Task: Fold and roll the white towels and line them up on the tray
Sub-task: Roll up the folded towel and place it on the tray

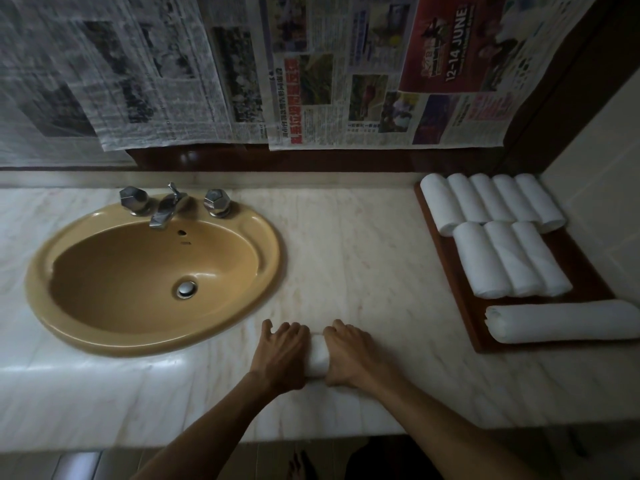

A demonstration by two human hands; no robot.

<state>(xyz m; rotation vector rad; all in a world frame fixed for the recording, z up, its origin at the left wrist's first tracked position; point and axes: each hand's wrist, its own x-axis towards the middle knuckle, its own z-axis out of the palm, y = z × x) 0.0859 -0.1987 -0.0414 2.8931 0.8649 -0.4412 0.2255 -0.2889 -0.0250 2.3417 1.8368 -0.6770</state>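
Note:
A rolled white towel (pixel 319 355) lies on the marble counter (pixel 363 258) near its front edge. My left hand (pixel 282 355) lies over its left end and my right hand (pixel 348 356) over its right end, fingers bent over the roll; only its middle shows. At the right stands a dark wooden tray (pixel 585 282). Several rolled white towels (pixel 491 200) fill its back row, three more (pixel 510 259) form a second row, and one long roll (pixel 564 323) lies crosswise at the tray's front.
A tan oval sink (pixel 45 289) with a chrome tap (pixel 166 209) and two knobs is set into the counter at the left. Newspaper sheets (pixel 311 71) hang on the wall behind. A wall (pixel 595 181) borders the tray on the right.

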